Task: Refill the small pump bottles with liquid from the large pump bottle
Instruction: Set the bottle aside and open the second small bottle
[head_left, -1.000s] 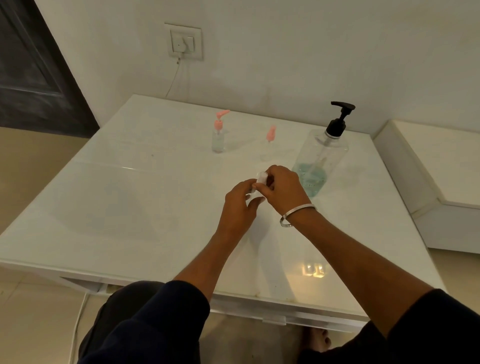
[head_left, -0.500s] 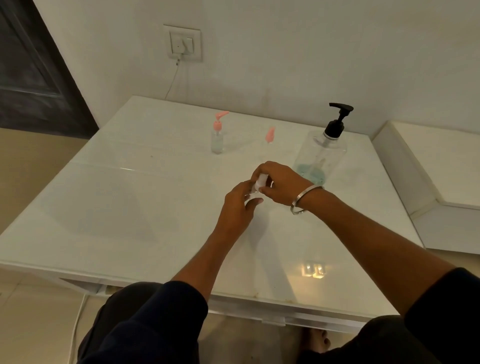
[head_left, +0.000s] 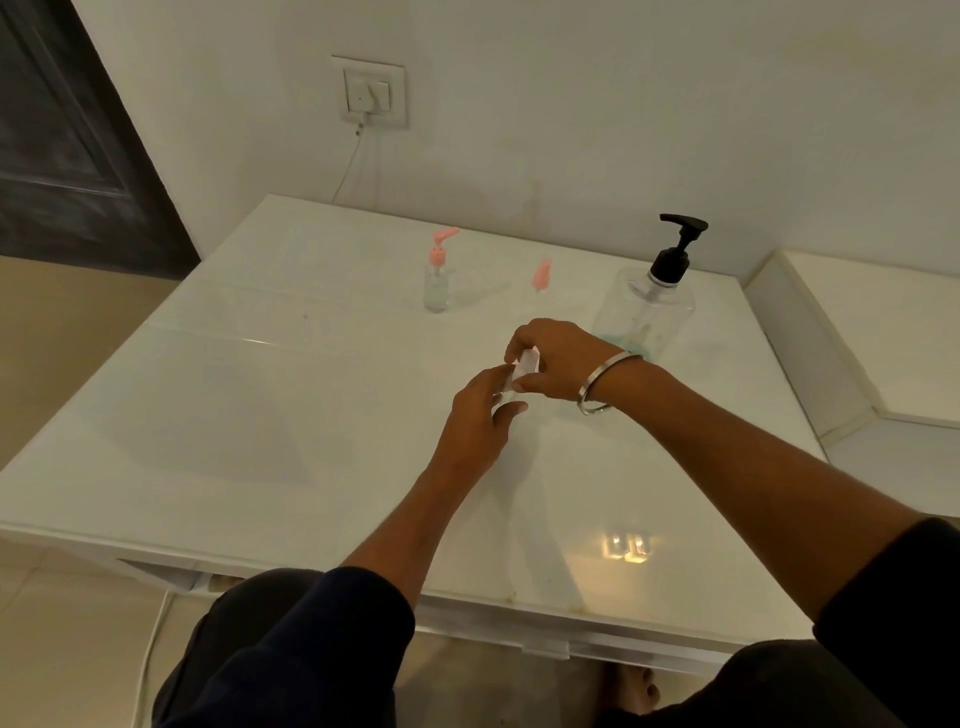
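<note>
Beside large bottle (head_left: 644, 312), on tabletop (head_left: 260, 415): small clear bottle (head_left: 523, 368), mostly hidden by hands. Right hand (head_left: 558, 364) grip grasping its top; left hand (head_left: 480, 415) grip pinching its base.

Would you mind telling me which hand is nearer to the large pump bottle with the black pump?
Right. The right hand sits just beside the large pump bottle; the left hand is farther away.

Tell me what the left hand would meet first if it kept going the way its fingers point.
Almost at once the small clear item that both hands hold, with the right hand just behind it. Further along that up-right line stands the large pump bottle, though depth is hard to judge.
</note>
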